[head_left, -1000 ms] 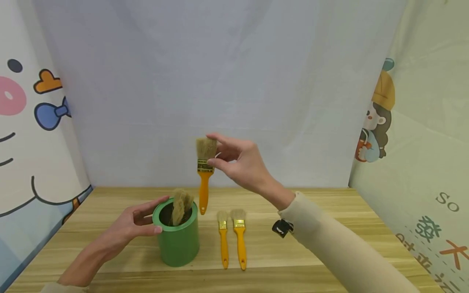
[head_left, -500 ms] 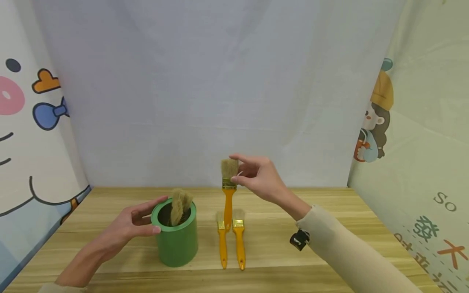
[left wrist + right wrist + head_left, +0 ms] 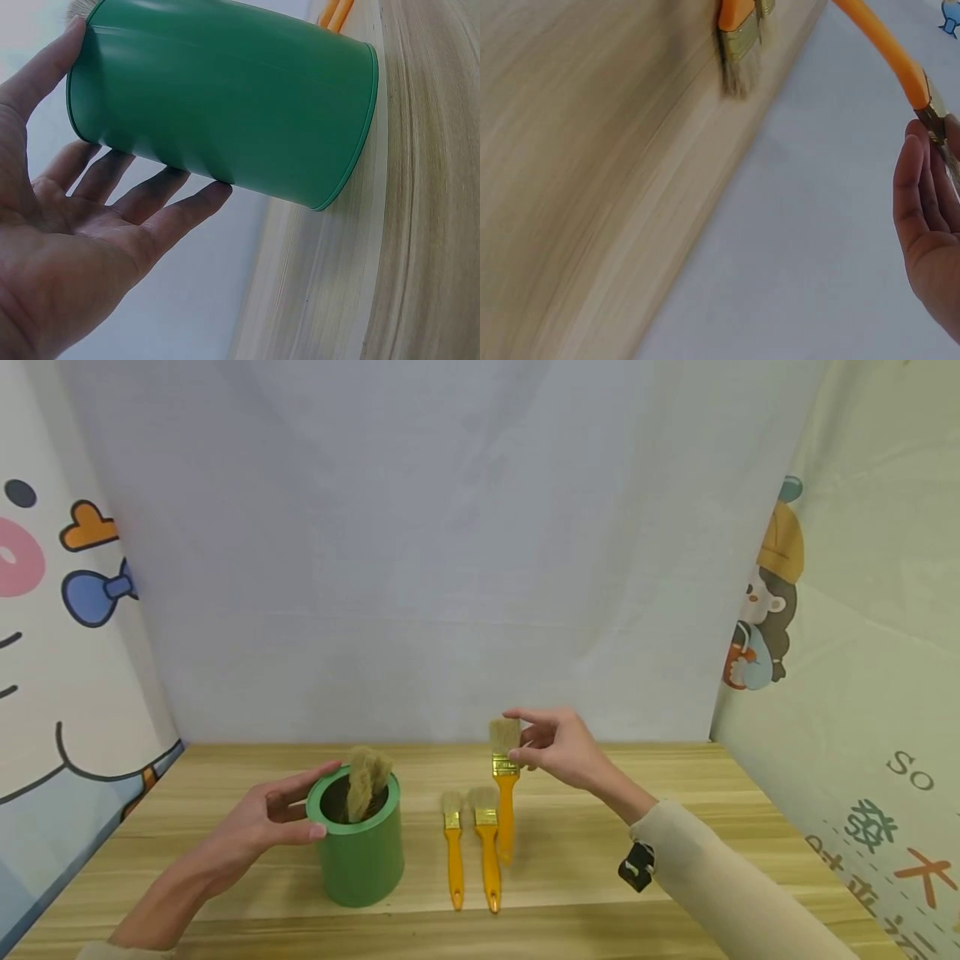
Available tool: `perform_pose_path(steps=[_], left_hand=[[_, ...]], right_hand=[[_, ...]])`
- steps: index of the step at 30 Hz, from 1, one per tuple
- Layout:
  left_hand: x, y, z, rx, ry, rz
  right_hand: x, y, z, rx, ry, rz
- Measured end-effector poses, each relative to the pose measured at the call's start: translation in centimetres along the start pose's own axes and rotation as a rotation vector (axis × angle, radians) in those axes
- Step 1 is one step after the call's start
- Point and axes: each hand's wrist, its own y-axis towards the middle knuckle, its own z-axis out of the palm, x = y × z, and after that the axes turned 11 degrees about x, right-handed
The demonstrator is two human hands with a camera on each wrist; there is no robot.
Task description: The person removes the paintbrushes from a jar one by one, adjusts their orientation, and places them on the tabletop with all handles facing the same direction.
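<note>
My left hand (image 3: 247, 827) holds the left side of a green can (image 3: 363, 860), its thumb near the front of the rim and a finger towards the back. In the left wrist view several fingertips touch the can's wall. Brush bristles (image 3: 367, 781) stick up out of the can. My right hand (image 3: 562, 750) pinches a paintbrush (image 3: 506, 802) around its metal band, bristles up and orange handle hanging down. Left of it, a narrow paintbrush (image 3: 454, 860) and a wider paintbrush (image 3: 490, 860) lie side by side on the table, bristles away from me.
The wooden table (image 3: 600, 877) ends at a pale cloth backdrop (image 3: 450, 527). Printed cloths stand along the left (image 3: 90, 660) and right sides. A small black device (image 3: 637, 866) sits at the right cuff.
My right hand has carried the paintbrush right and down, from beside the can, past the two lying brushes, to their right. My left hand stays at the can.
</note>
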Motion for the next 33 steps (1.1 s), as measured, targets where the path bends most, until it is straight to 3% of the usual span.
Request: perform_pose_path(steps=[10,18,26,33], left_hand=[[0.2,0.2,0.2,0.011,-0.015,-0.022],[0.3,0.0,0.0,0.002,-0.011,-0.017],[0.2,-0.2,0.0,0.001,-0.005,-0.011],[0.0,-0.2,0.1,-0.005,0.009,-0.008]], right_hand=[[-3.6,-2.3,-0.8,0.062,0.071,0.138],[-5.5,-2.7,-0.6,0.111,0.171,0.219],[-6.9,-2.8,0.0,0.140,0.244,0.256],[-7.7,-2.6,0.4,0.152,0.240,0.272]])
